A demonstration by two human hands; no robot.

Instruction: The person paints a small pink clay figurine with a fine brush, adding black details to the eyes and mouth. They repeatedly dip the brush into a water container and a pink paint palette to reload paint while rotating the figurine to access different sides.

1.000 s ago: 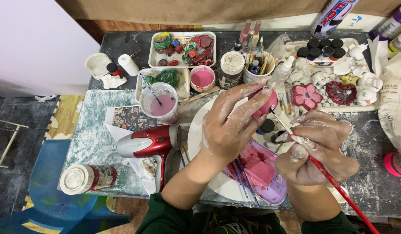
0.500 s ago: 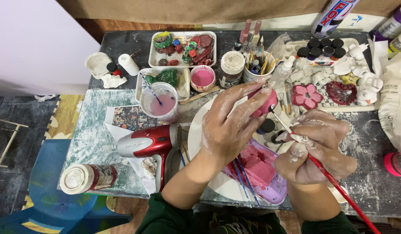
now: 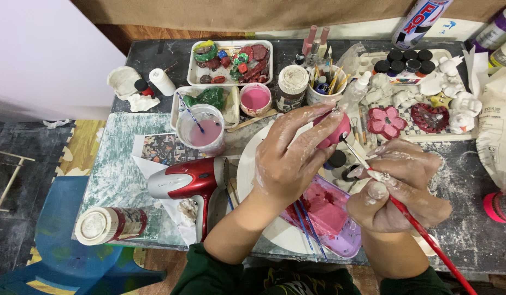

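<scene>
Your left hand (image 3: 288, 161) clamps a small pink figure (image 3: 334, 130); your right hand (image 3: 398, 188) pinches a red-handled brush (image 3: 428, 237). Wet paint could smear under your fingertips.

The left hand (image 3: 288, 164) covers most of the pink piece (image 3: 335, 131); the red brush (image 3: 422, 232) handle runs off the near edge; far-right bottles (image 3: 496, 30) are cropped
</scene>
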